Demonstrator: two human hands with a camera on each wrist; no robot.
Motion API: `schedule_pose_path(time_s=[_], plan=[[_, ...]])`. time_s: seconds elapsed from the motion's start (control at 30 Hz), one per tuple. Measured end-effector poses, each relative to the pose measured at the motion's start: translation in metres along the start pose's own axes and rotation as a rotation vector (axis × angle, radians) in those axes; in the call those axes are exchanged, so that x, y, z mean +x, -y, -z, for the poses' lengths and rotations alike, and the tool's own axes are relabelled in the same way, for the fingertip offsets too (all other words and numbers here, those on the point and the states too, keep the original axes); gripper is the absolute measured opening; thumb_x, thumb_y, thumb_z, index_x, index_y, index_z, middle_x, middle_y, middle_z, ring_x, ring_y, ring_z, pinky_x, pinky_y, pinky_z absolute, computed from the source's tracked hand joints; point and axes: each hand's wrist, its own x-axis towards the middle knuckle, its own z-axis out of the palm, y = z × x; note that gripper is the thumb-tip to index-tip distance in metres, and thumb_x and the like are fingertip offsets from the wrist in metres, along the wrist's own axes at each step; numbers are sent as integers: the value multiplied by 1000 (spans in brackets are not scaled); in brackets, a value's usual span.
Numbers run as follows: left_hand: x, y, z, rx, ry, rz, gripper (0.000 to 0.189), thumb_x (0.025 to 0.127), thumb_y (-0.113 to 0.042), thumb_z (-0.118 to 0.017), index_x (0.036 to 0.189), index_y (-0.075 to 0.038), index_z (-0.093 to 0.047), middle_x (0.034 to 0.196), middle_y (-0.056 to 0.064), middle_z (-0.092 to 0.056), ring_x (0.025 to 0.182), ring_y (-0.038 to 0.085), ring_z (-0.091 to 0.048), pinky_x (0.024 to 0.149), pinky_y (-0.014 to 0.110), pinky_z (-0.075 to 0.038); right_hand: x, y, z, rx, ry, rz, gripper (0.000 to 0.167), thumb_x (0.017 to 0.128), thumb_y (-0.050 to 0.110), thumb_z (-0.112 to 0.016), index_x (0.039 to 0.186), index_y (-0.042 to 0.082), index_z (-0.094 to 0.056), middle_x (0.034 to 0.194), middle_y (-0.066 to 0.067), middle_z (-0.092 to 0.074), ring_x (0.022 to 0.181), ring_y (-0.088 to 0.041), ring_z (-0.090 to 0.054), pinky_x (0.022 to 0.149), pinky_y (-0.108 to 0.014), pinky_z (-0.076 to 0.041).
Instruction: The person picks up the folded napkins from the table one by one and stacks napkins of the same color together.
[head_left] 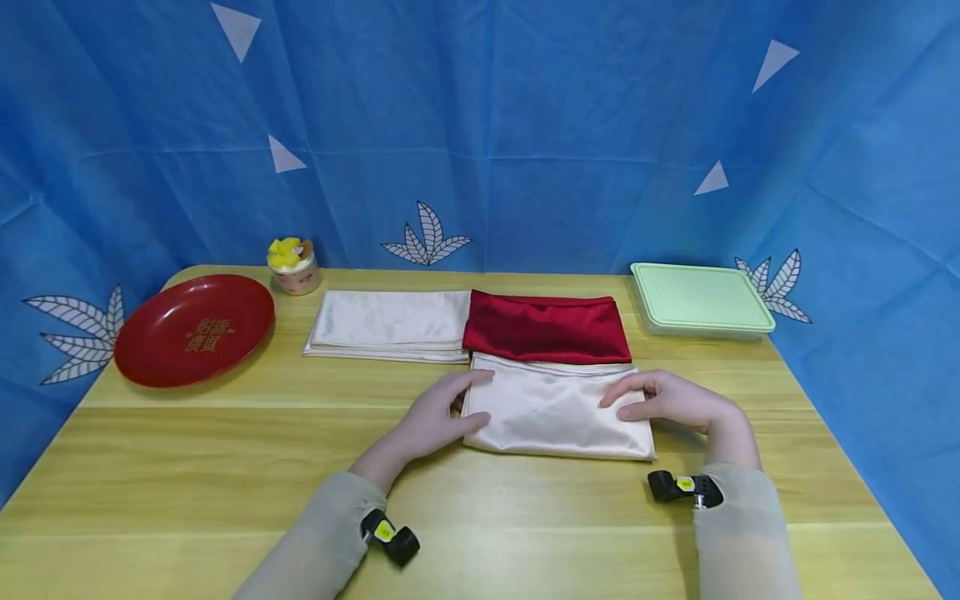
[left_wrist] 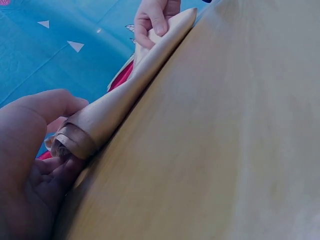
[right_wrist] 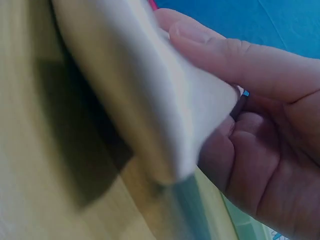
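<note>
Toward the back edge of the bench point(head_left: 225, 483), right of its middle: cream folded cloth point(head_left: 558, 417), directly in front of the red folded cloth point(head_left: 547, 327). Left hand point(head_left: 438, 408) grasps its left end, fingers above and below; right hand point(head_left: 678, 402) grips the right end, thumb on top, fingers underneath. Right end looks raised (shadow below it, right wrist view). To do this well, I'd pinch every layer at both ends, lift evenly and pull only lightly taut; slick-looking fabric probably slides out of its fold if one side leads. Count: three folded cloths (cream, red, plus one white folded cloth point(head_left: 393, 321) left of the red), one red plate point(head_left: 161, 325) at the back-left corner, one green-lidded box point(head_left: 705, 296) at the back-right corner, one small tub point(head_left: 298, 277) near the back edge.
</note>
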Motion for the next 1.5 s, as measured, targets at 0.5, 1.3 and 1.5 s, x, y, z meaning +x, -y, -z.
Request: schedule_pose_path(time_s=[0.5, 1.3, 1.5], plan=[[1, 3, -1, -109, 103, -57, 31, 89, -16, -66, 120, -15, -64, 126, -4, -59, 124, 15, -48, 103, 39, -37, 9, 3, -6, 6, 72, 105, 20, 89, 18, -67, 109, 15, -70, 113, -5, -64, 105, -16, -56, 85, -25, -45], [0, -4, 35, -487, -431, -43, 25, 86, 8, -64, 110, 12, -62, 119, 22, -60, 121, 16, -49, 106, 28, -33, 38, 28, -25, 165, -264, 216, 25, 89, 10, -67, 114, 7, -68, 121, -7, -62, 95, -21, -56, 72, -27, -47], [5, 27, 52, -549, -584, 1, 27, 86, 4, -67, 112, 7, -65, 118, 13, -63, 118, 16, -51, 107, 28, -32, 64, 51, -39, 235, -343, 226, 23, 90, 8, -65, 113, 4, -68, 118, -8, -63, 91, -22, -59, 72, -27, -48]])
